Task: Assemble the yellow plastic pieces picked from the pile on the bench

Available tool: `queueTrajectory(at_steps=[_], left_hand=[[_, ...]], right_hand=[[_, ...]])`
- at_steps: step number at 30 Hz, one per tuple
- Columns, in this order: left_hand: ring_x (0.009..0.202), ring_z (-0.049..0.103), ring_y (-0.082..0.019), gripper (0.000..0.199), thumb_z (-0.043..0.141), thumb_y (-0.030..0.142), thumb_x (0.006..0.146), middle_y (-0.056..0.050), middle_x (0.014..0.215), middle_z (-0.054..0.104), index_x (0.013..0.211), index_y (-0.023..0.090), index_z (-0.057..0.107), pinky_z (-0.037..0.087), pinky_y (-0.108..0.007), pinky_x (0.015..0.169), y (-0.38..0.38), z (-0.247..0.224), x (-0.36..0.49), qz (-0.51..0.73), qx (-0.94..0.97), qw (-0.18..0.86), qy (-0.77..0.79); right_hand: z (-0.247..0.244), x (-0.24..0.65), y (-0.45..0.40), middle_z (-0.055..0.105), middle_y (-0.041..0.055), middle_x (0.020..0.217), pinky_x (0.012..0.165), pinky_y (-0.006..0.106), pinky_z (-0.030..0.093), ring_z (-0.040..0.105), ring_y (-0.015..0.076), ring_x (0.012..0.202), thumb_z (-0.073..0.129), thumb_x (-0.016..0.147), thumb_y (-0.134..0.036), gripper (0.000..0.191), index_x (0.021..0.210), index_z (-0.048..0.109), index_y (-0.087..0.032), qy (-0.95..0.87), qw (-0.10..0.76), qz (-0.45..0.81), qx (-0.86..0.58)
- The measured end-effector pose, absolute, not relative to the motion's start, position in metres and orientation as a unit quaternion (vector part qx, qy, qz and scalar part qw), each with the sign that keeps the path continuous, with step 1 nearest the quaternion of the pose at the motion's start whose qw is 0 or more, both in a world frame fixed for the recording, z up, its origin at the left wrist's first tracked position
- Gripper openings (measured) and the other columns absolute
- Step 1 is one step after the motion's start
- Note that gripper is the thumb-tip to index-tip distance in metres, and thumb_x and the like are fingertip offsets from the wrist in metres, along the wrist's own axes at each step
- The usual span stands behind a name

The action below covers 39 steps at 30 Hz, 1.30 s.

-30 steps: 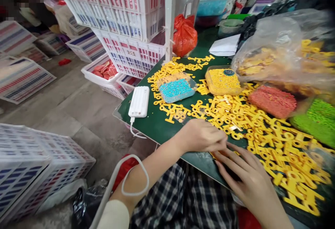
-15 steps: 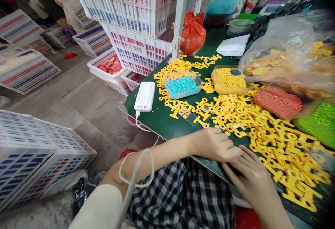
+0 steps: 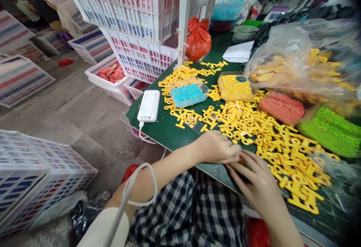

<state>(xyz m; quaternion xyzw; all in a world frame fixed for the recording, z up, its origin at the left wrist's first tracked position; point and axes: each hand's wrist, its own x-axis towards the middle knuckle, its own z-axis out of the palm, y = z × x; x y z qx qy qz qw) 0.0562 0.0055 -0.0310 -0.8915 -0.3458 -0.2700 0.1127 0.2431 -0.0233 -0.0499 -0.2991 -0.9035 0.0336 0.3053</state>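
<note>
Just below centre, the left hand (image 3: 217, 148) and right hand (image 3: 260, 179) meet above the tabletop (image 3: 180, 138) edge; what their grip holds cannot be told. Loose yellow pieces (image 3: 266, 143) lie heaped right of centre, finished or unfinished unclear.

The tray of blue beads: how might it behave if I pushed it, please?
The tray probably slides rather than tips, looking low and broad. Its uncovered blue beads could spill, and yellow pieces nearby might snag it.

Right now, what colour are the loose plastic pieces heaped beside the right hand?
Yellow; the loose pieces show best in the head view.
</note>
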Motion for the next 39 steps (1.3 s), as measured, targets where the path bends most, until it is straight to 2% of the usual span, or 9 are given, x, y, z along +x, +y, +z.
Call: queueTrajectory(at_steps=[4,11,19,23,29,34,39], left_hand=[[0.050,0.057,-0.012,0.031,0.048,0.022,0.087,0.001,0.050,0.062,0.058,0.019,0.060,0.032,-0.027,0.052,0.009,-0.033,0.049,-0.308,-0.855,0.097,-0.406],[0.039,0.050,-0.010,0.032,0.055,0.021,0.076,0.003,0.038,0.053,0.044,0.019,0.056,0.027,-0.024,0.047,0.012,-0.034,0.042,-0.332,-0.782,0.027,-0.526],[0.039,0.048,-0.010,0.038,0.051,0.020,0.082,0.003,0.037,0.049,0.044,0.019,0.049,0.029,-0.023,0.049,0.013,-0.023,0.034,-0.335,-0.782,0.059,-0.522],[0.039,0.047,-0.010,0.038,0.050,0.020,0.084,0.003,0.039,0.050,0.046,0.019,0.049,0.029,-0.023,0.049,0.012,-0.019,0.037,-0.305,-0.819,0.043,-0.484],[0.040,0.047,-0.010,0.036,0.050,0.019,0.085,0.004,0.042,0.053,0.049,0.019,0.050,0.030,-0.024,0.049,0.012,-0.018,0.043,-0.278,-0.856,0.016,-0.436],[0.040,0.044,-0.009,0.039,0.049,0.020,0.087,0.004,0.041,0.049,0.048,0.018,0.047,0.031,-0.023,0.048,0.012,-0.015,0.043,-0.294,-0.853,0.015,-0.430],[0.042,0.041,-0.008,0.046,0.044,0.030,0.092,0.004,0.042,0.044,0.047,0.018,0.045,0.030,-0.022,0.047,0.021,0.003,0.031,-0.312,-0.804,-0.030,-0.505]], right_hand=[[-0.045,0.240,-0.023,0.065,0.0102,0.112,0.086,0.043,0.050,0.057,0.0263,0.106,0.050,0.096,-0.023,0.020,0.108,0.066,-0.023,-0.901,0.308,0.036,-0.304],[-0.042,0.239,-0.025,0.066,0.0087,0.112,0.091,0.045,0.048,0.056,0.0269,0.109,0.053,0.096,-0.029,0.022,0.114,0.063,-0.023,-0.874,0.323,0.056,-0.358],[-0.043,0.239,-0.027,0.063,0.0107,0.121,0.095,0.050,0.048,0.051,0.0299,0.115,0.056,0.093,-0.038,0.027,0.113,0.064,-0.022,-0.844,0.328,0.047,-0.422],[-0.043,0.238,-0.026,0.061,0.0119,0.124,0.098,0.051,0.047,0.048,0.0301,0.119,0.056,0.093,-0.038,0.029,0.114,0.064,-0.020,-0.839,0.321,0.053,-0.436],[-0.042,0.238,-0.026,0.060,0.0127,0.125,0.098,0.053,0.047,0.047,0.0305,0.121,0.056,0.093,-0.037,0.029,0.115,0.064,-0.020,-0.838,0.321,0.064,-0.437],[-0.036,0.237,-0.027,0.058,0.0098,0.128,0.096,0.051,0.050,0.048,0.0294,0.121,0.060,0.090,-0.028,0.025,0.114,0.067,-0.027,-0.851,0.306,0.080,-0.419],[-0.035,0.238,-0.024,0.064,0.0081,0.116,0.091,0.046,0.053,0.053,0.0266,0.114,0.061,0.089,-0.023,0.020,0.107,0.070,-0.028,-0.855,0.318,0.094,-0.398]])
